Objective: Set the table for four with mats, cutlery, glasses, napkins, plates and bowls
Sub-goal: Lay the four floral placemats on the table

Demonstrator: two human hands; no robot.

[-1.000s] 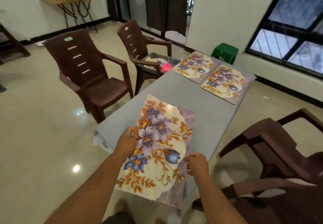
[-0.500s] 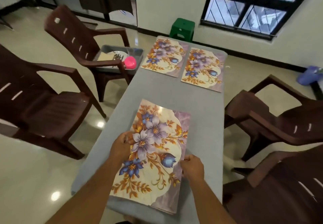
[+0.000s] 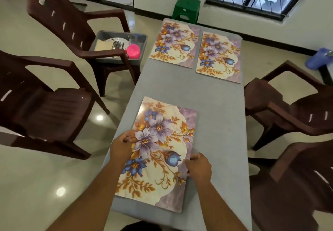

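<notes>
A floral mat (image 3: 162,140) lies at the near left of the grey table (image 3: 216,104). My left hand (image 3: 121,146) pinches its left edge. On the opposite edge my right hand (image 3: 199,167) grips the mat. Whether a second mat lies under it I cannot tell. Two more floral mats (image 3: 174,43) (image 3: 219,56) lie side by side at the far end. A grey bin (image 3: 138,50) on a chair seat at the far left holds a plate, cutlery, a pale cloth and a pink cup (image 3: 133,51).
Brown plastic chairs stand on both sides: two on the left (image 3: 45,108) (image 3: 75,16), two on the right (image 3: 292,108) (image 3: 297,185). A green stool (image 3: 186,8) sits beyond the table's far end under a window. A blue object (image 3: 318,60) lies at the far right.
The view has swung right and down the table's length. The mat in my hands has come down from over the near corner to lie on the table's near left.
</notes>
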